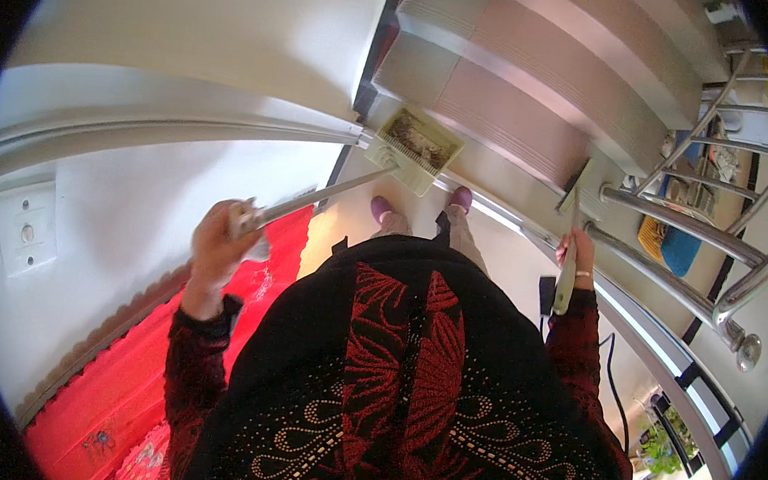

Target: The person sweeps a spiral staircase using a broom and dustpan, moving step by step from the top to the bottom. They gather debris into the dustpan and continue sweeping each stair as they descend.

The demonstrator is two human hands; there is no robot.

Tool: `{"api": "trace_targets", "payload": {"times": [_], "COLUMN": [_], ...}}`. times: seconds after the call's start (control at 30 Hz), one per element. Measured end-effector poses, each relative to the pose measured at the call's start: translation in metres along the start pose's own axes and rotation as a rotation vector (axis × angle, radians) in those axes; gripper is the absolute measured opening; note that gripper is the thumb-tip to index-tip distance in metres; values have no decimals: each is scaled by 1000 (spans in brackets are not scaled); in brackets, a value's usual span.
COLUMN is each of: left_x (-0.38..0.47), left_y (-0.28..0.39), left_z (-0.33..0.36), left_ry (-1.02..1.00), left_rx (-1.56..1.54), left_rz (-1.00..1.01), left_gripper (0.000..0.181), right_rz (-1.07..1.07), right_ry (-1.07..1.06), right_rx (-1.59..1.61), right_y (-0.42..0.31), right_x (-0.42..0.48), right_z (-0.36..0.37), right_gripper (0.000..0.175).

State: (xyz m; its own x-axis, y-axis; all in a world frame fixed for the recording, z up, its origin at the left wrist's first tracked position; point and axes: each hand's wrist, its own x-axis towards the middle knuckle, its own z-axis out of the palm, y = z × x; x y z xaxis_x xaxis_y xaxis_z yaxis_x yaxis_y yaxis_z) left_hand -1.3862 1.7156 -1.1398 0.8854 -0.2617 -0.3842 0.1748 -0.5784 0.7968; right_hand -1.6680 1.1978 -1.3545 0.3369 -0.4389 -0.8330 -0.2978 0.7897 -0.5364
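My left hand (220, 241) is closed around the upper end of the long handle of a pale green dustpan (422, 179). The pan rests on the floor in front of my feet, by the doorway's corner, with dark debris (419, 138) inside and a row of teeth across it. On the other side, my right hand (577, 255) grips the handle of a broom (579, 184), whose pale head stands near the foot of the stairs. What my left palm covers is hidden and slightly blurred.
Tiled stairs (504, 94) rise beyond a door track (488, 211). A metal railing (682, 230) curves along the right, with several items behind it. At left are a white wall with a switch plate (27, 229) and a red cloth (116, 381). A black cable (616, 387) hangs near my right arm.
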Motion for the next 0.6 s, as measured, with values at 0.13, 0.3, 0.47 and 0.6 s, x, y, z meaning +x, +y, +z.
{"api": "trace_targets", "payload": {"times": [0.13,0.3,0.47,0.6], "left_x": [26,59,102,123], "left_y": [-14,-15,-11,-10], "left_z": [28,59,81,93], "left_ry": [22,82,22,47], "left_rx": [415,542,668,626], "left_rz": [73,59,-137,25], "left_gripper": [30,30,33,33], "right_rz": [58,-62,2,18], "right_ry": [-6,-128,-246,-301], "right_rx": [-202,-236,-303,-389], "right_y": [1,36,34,11], "right_x": [11,-4,-16,-19], "right_z": [59,165,209,208], "right_gripper": [14,16,16,13]}}
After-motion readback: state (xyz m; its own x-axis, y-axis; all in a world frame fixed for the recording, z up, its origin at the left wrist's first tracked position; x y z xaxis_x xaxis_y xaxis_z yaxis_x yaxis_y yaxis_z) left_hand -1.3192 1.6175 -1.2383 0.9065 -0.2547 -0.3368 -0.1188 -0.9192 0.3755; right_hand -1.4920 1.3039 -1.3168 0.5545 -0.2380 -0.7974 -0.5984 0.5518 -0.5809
